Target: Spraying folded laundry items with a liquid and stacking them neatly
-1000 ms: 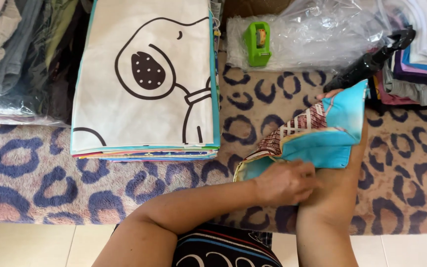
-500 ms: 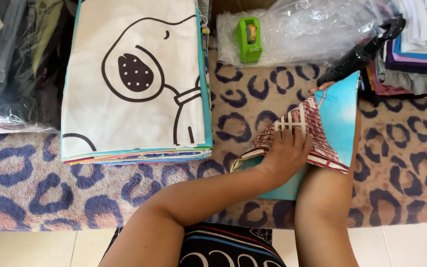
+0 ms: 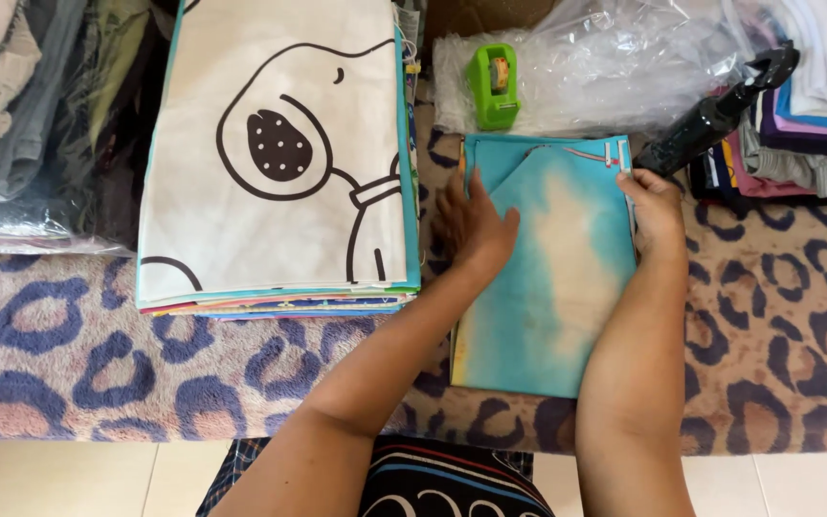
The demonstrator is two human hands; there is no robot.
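Since half a second ago the turquoise folded cloth (image 3: 552, 278) has gone from half-flipped, with its red woven-pattern side showing, to lying flat with the plain blue side up, so the person is pretty clearly smoothing it into a neat rectangle. It's sitting on the leopard-print blanket (image 3: 69, 364) that's covering the surface, near the front edge and right of the middle. The left hand (image 3: 476, 225) is lying open, fingers spread, palm pressing on the cloth's upper left part, gripping nothing, seemingly just pinning the fold down. The right hand (image 3: 655, 206) is curling its fingers over the cloth's upper right edge, lightly pinching it, probably to keep the edges lined up. Just left of the cloth, a stack of folded fabrics (image 3: 279, 163) with a cartoon dog drawing on top is sitting squared up. Toward the back edge, a green tape dispenser (image 3: 492, 84) is resting on crumpled clear plastic bags (image 3: 614, 67); whether anything is in them is hard to tell. At the back left corner, clothes in clear bags (image 3: 40, 124) are piling up, and a black bottle (image 3: 715, 115) is lying tilted by more folded clothes (image 3: 815, 105) on the right.
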